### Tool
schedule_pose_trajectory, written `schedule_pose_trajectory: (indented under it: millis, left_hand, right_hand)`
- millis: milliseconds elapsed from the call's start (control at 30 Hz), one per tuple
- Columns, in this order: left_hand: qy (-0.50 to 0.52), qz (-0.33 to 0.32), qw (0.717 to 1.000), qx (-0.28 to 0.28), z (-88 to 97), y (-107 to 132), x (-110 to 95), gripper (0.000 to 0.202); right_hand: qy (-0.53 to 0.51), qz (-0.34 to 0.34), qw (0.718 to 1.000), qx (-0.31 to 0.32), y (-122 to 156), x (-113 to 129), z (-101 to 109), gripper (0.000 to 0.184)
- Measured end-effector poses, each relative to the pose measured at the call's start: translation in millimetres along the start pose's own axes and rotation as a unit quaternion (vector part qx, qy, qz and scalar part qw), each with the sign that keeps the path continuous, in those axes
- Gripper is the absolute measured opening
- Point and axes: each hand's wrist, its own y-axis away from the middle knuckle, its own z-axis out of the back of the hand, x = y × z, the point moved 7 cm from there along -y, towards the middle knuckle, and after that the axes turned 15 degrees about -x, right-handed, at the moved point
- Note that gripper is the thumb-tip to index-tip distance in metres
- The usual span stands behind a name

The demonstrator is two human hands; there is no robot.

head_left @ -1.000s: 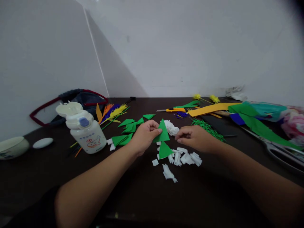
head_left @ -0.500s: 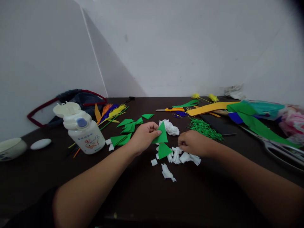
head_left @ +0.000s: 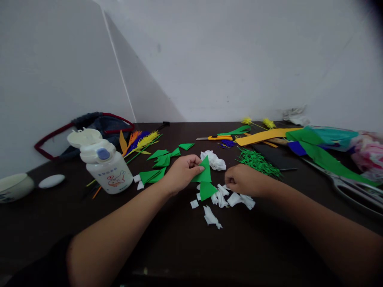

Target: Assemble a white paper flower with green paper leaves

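My left hand (head_left: 183, 173) pinches a green paper triangle (head_left: 205, 172) between thumb and fingers, its point upward. Just below that lies another green paper piece (head_left: 207, 190), touching bits of white tissue. My right hand (head_left: 239, 179) is closed, fingers curled down onto torn tissue pieces (head_left: 221, 197); whatever lies between its fingertips is hidden. More tissue strips (head_left: 243, 200) spread under and beside this hand, and one strip (head_left: 212, 217) lies nearer me. Behind both hands sits a crumpled tissue wad (head_left: 214, 160). Several cut green pieces (head_left: 163, 160) lie left of my left hand.
A white bottle (head_left: 109, 169) with its lid up stands at left, near a bowl (head_left: 14, 187). Behind are a yellow utility knife (head_left: 220, 138) and feathery paper stems (head_left: 143, 143). Shredded green paper (head_left: 259, 162), an orange strip (head_left: 266, 136) and scissors (head_left: 353, 187) lie at right.
Tissue pieces by my right hand have shifted slightly to the right. The green triangle in my left hand has dipped a little, now meeting the piece below. Both hands stay almost in place.
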Motion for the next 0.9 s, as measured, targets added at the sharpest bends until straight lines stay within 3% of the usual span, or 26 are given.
schedule_pose_trajectory:
  millis: [133, 267, 467, 700, 900]
  left_hand:
    - [-0.010, -0.016, 1.000, 0.015, -1.7, 1, -4, 0.002]
    - [-0.013, -0.017, 0.999, 0.035, -3.9, 3, -6, 0.011]
    - [0.004, -0.005, 0.991, 0.133, -16.5, 14, -14, 0.009]
    - [-0.101, -0.151, 0.969, 0.167, -20.7, 25, -31, 0.028]
    - [-0.159, -0.165, 0.945, 0.232, -26.0, 28, -25, 0.028]
  right_hand:
    - [-0.007, -0.006, 1.000, -0.018, -3, -1, 3, 0.017]
    - [-0.065, -0.066, 0.994, -0.062, -4, -4, 18, 0.016]
    - [-0.187, -0.121, 0.971, -0.088, -1, 0, 31, 0.015]
    - [-0.266, -0.143, 0.948, -0.104, 1, 5, 32, 0.015]
    - [-0.342, -0.193, 0.916, -0.085, 4, 1, 27, 0.014]
